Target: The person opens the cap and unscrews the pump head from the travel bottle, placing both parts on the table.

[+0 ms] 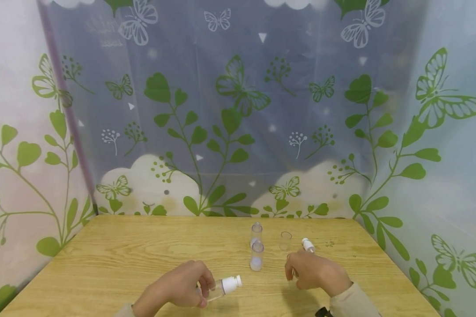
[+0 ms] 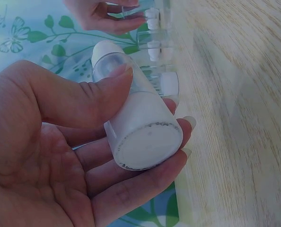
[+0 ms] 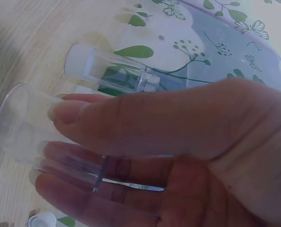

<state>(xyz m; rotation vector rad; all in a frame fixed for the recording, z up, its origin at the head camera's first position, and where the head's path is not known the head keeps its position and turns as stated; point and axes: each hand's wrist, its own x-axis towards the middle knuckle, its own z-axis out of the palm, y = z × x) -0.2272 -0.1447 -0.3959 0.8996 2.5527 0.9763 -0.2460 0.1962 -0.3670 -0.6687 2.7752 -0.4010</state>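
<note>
My left hand grips a clear bottle with a white pump top. In the head view the bottle lies tilted, top toward the right. Its round white base faces the left wrist camera, with my thumb along the side and fingers beneath. My right hand holds a clear cap between thumb and fingers, its wide rim toward the table. From the head view that cap is hidden behind my hand. Two clear bottles with white bottoms, a front one and a rear one, stand between my hands.
Beyond my right hand, another clear cap stands on the wooden table. A small white pump top lies to its right. Patterned curtains with leaves and butterflies enclose the table's back and sides.
</note>
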